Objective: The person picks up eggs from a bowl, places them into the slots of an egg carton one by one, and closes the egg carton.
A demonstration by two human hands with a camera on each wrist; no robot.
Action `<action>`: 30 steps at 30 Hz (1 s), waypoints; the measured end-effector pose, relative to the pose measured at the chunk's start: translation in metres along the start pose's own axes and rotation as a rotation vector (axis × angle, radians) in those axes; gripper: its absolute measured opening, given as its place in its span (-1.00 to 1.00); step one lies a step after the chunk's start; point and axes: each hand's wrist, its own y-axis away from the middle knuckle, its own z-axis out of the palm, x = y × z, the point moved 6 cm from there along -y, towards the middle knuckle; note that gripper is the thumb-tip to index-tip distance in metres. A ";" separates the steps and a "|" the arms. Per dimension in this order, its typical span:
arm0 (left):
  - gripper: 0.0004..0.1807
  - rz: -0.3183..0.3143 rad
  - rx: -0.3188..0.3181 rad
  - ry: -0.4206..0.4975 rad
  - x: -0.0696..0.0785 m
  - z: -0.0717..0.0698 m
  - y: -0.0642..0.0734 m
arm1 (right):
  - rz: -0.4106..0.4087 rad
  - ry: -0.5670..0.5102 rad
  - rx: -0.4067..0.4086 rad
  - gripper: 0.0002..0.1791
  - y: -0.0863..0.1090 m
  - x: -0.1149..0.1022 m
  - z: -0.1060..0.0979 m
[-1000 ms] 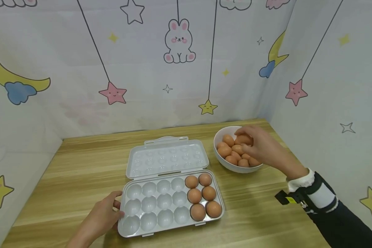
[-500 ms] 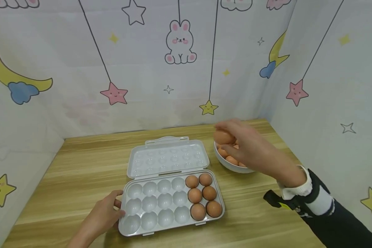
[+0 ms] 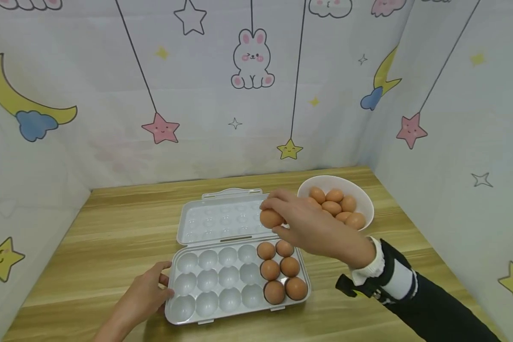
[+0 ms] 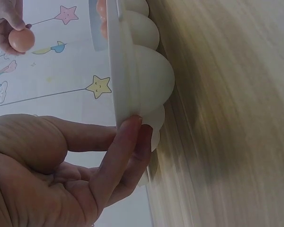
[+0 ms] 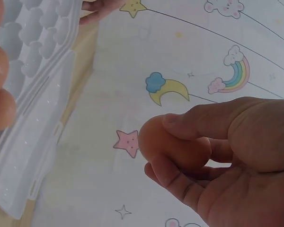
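A white plastic egg box [image 3: 217,279] lies unfolded on the table, its two right-hand columns filled with brown eggs [image 3: 270,270] and its other cups bare. My left hand [image 3: 140,295] pinches the box's left edge; in the left wrist view the fingers [image 4: 116,165] meet at its rim. Held in the air over the right part of the lid [image 3: 215,218] is one brown egg [image 3: 270,218], gripped between thumb and fingers of my right hand [image 3: 312,225]. The right wrist view shows that egg [image 5: 163,144] from the thumb side.
A white bowl [image 3: 362,199] with several more brown eggs [image 3: 331,207] stands at the back right, partly covered by the right hand. Behind the wooden table [image 3: 128,218] hangs a white cloth [image 3: 205,156] printed with stars, moons and a rabbit.
My right hand has lifted the egg out of the bowl and carried it left and toward me, over to the box. The left hand stays at the box's edge.
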 end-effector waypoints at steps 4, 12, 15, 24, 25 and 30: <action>-0.33 0.000 0.001 -0.005 0.001 -0.001 0.000 | 0.008 -0.134 -0.091 -0.59 -0.010 0.002 0.029; -0.33 -0.003 0.000 0.004 0.001 -0.001 0.001 | 0.060 -0.179 -0.239 -0.56 -0.026 0.010 0.092; -0.33 -0.002 0.001 0.008 0.000 -0.001 0.002 | 0.048 -0.175 -0.258 -0.70 -0.028 0.010 0.109; -0.33 0.008 0.003 0.011 0.002 -0.002 0.002 | 0.020 -0.139 -0.286 -0.78 -0.028 0.006 0.137; -0.33 0.008 0.002 0.010 0.002 -0.002 0.002 | 0.008 -0.121 -0.282 -0.78 -0.028 0.005 0.139; -0.33 0.012 0.008 0.025 0.003 -0.001 0.004 | -0.018 -0.085 -0.287 -0.79 -0.030 0.003 0.147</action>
